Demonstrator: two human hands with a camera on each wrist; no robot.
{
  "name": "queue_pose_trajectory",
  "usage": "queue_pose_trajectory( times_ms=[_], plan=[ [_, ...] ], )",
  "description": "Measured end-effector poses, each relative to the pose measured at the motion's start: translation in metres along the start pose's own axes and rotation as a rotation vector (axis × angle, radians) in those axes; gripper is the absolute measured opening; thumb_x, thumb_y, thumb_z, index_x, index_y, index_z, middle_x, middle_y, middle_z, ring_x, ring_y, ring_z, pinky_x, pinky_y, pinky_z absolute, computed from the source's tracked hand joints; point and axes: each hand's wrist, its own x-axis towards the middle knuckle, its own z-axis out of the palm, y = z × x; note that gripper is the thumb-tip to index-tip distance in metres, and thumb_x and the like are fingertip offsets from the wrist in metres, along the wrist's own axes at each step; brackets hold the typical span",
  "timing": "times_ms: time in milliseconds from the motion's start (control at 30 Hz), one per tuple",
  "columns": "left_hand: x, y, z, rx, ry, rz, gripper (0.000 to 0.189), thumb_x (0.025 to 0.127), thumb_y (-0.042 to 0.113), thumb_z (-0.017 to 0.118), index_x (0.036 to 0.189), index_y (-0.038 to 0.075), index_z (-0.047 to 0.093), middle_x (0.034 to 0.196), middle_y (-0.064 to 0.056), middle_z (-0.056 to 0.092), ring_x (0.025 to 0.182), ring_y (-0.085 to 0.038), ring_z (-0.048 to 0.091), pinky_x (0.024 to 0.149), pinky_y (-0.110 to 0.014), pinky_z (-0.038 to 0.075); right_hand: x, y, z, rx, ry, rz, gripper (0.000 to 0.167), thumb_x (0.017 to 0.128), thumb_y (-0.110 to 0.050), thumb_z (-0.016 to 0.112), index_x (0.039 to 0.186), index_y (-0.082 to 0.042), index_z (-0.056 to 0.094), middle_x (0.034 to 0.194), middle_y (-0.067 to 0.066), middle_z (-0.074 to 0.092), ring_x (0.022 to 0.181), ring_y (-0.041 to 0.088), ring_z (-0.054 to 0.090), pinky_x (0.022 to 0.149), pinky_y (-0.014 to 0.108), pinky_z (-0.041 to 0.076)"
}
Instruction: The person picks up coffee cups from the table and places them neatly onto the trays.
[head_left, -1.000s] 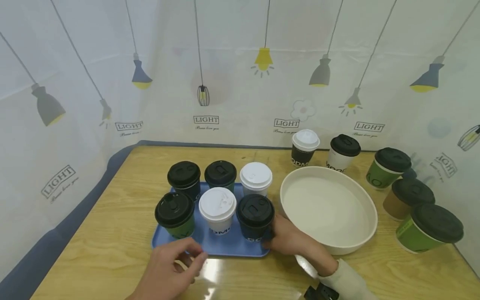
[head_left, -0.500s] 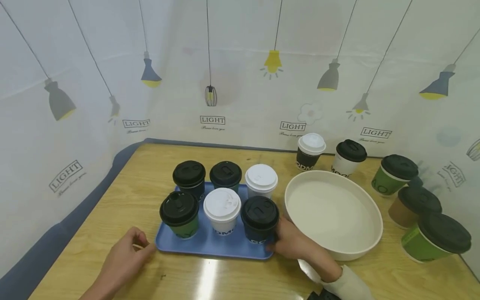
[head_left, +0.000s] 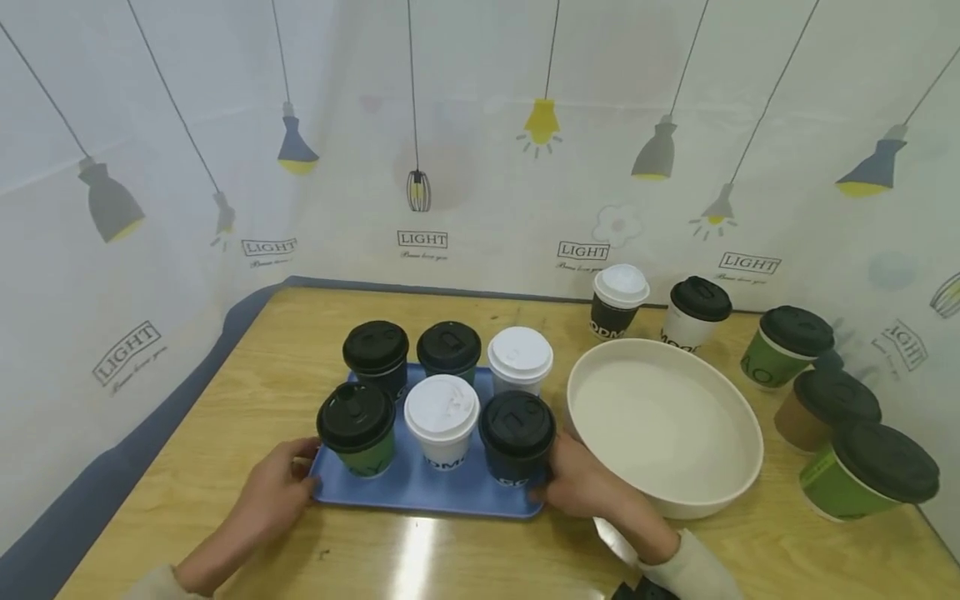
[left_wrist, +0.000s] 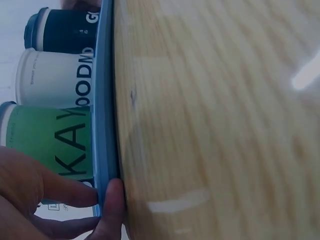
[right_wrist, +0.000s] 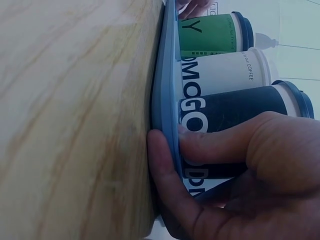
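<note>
A blue tray (head_left: 420,495) lies on the wooden table, carrying two rows of lidded paper coffee cups. In its front row stand a green cup (head_left: 365,458) with a black lid, a white cup (head_left: 444,450) and a dark cup (head_left: 516,462). My left hand (head_left: 272,487) pinches the tray's left front corner, thumb and fingers on either side of the rim in the left wrist view. On the opposite corner, my right hand (head_left: 581,482) grips the rim beside the dark cup, one finger under it and the thumb above (right_wrist: 215,145). All cups stand upright.
Close to the right hand sits a large round cream basin (head_left: 663,417). Behind and right of it stand several more lidded cups, among them a brown cup (head_left: 802,417) and a big green cup (head_left: 840,483). A lamp-printed curtain (head_left: 480,167) borders the table.
My left hand has moved left from in front of the tray, then in to its left corner, and now grips the rim. My right hand stays at the right corner.
</note>
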Motion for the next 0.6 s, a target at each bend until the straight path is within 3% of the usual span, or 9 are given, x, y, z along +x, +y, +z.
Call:
queue_pose_trajectory(
  times_ms=[233,467,600],
  plan=[
    [0.006,-0.004,-0.002,-0.055,-0.017,-0.015,0.055,0.085,-0.013,0.058,0.140,-0.015,0.051,0.130,-0.034,0.061,0.111,-0.043,0.068,0.069,-0.030,0.063,0.004,-0.002,0.003,0.032,-0.002,0.057,0.075,0.065,0.006,0.085,0.135,0.000,0.058,0.135,0.024,0.063,0.129,0.040,0.059,0.113,0.060,0.046],
    [0.011,-0.011,-0.006,-0.034,-0.002,-0.010,0.056,0.085,-0.009,0.058,0.141,-0.013,0.052,0.132,-0.032,0.062,0.115,-0.043,0.066,0.087,-0.045,0.063,0.009,-0.001,0.010,-0.055,0.063,0.068,0.058,0.065,0.000,0.087,0.118,-0.003,0.063,0.113,0.018,0.073,0.110,0.037,0.069,0.100,0.054,0.055],
    [0.018,-0.014,-0.012,-0.064,-0.019,-0.011,0.057,0.086,-0.009,0.055,0.143,-0.014,0.049,0.136,-0.035,0.058,0.120,-0.046,0.063,0.084,-0.040,0.063,0.016,-0.003,0.013,-0.071,0.081,0.068,0.046,0.066,-0.003,0.087,0.108,-0.005,0.066,0.101,0.015,0.075,0.099,0.034,0.071,0.090,0.050,0.059]
  ],
)
